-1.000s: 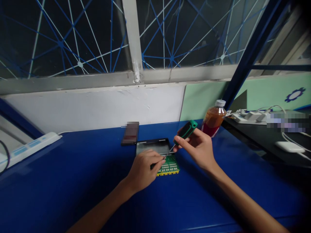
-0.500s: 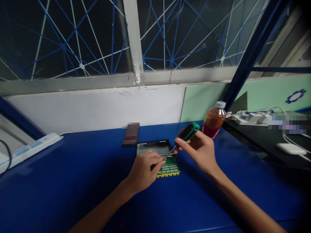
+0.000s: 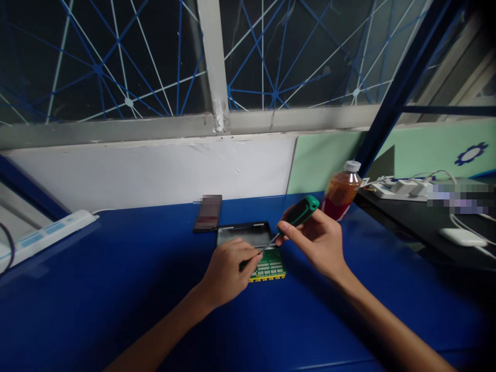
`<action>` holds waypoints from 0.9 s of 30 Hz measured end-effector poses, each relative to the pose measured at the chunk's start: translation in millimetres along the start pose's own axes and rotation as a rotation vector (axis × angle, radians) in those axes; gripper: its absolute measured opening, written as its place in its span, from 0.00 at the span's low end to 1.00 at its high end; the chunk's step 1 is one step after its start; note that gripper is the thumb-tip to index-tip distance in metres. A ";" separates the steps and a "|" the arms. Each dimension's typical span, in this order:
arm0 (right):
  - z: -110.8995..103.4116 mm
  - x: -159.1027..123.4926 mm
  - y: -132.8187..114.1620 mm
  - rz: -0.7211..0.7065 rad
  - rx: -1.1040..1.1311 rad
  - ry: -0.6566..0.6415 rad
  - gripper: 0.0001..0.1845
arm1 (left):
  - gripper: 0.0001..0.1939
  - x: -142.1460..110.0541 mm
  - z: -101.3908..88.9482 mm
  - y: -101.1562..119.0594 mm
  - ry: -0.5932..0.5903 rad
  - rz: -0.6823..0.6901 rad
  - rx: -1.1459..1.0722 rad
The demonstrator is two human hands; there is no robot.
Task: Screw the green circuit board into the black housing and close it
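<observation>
My right hand [image 3: 315, 240] is closed around a screwdriver [image 3: 300, 214] with a black and green handle. It is tilted, and its thin shaft slants down to the left. At the tip, the thumb and forefinger of my left hand [image 3: 230, 268] are pinched together; whatever lies between them is too small and hidden to make out. Under my left hand is a green circuit board [image 3: 274, 257] with rows of pale parts and a yellow strip along its near edge. Directly behind the board lies an open black case part [image 3: 244, 235], partly covered by my left hand.
On the blue table [image 3: 116, 268] a dark phone [image 3: 208, 213] lies behind the case. A bottle of orange drink [image 3: 341, 188] stands beyond my right hand. White power strips [image 3: 50, 235] lie at the far left and on a black surface [image 3: 411, 222] at right, with cables.
Both hands and the screwdriver keep almost the same pose. The whole view has shifted very slightly.
</observation>
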State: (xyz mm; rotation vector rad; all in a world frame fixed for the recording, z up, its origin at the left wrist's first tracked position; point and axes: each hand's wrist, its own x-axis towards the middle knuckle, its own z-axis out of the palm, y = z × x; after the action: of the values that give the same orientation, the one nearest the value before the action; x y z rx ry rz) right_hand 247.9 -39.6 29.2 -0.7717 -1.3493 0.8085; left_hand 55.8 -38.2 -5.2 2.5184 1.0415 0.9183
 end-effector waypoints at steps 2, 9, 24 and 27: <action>-0.6 0.0 -1.8 -0.003 -0.008 0.013 0.07 | 0.13 0.1 -0.7 0.5 0.009 0.004 0.002; -1.4 0.6 -4.1 0.003 -0.013 0.034 0.07 | 0.14 -0.8 -1.3 0.9 -0.008 -0.002 0.002; 0.7 -0.7 0.7 -0.003 0.000 0.017 0.07 | 0.14 -0.4 -0.2 -0.8 0.022 0.005 0.015; 0.9 -1.1 1.9 0.009 -0.002 0.014 0.07 | 0.12 -0.4 -0.6 -0.9 0.023 0.008 0.018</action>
State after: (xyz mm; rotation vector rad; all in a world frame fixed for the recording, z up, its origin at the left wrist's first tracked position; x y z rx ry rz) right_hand 246.9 -39.6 27.1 -0.7846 -1.3349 0.8078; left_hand 54.7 -37.8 -5.3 2.5343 1.0511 0.9463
